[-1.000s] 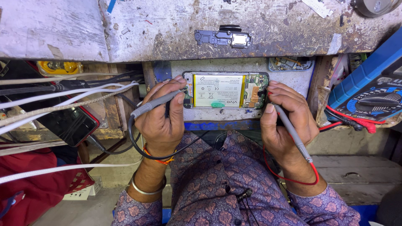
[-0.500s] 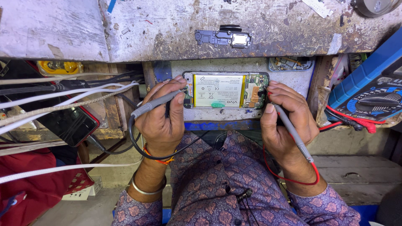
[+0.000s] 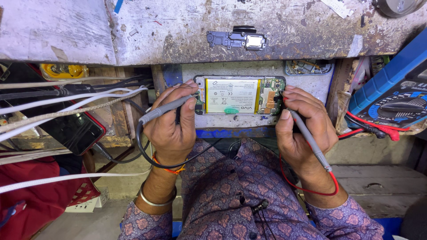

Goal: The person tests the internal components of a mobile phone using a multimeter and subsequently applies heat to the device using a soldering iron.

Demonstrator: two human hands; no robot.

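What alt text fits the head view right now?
Both hands press meter probes to an opened phone on a worn bench: left hand at its left end, right hand at its circuit board. A blue multimeter sits at right.

opened phone between hands, multimeter right

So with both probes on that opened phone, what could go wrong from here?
1. The right hand holds its grey probe on the crowded circuit board; a slip might bridge neighbouring contacts.
2. The left hand points its probe at the edge of the battery; a slip could scratch or puncture it.
3. The red lead loops under the right wrist toward the blue multimeter; a snag could jerk the tip.
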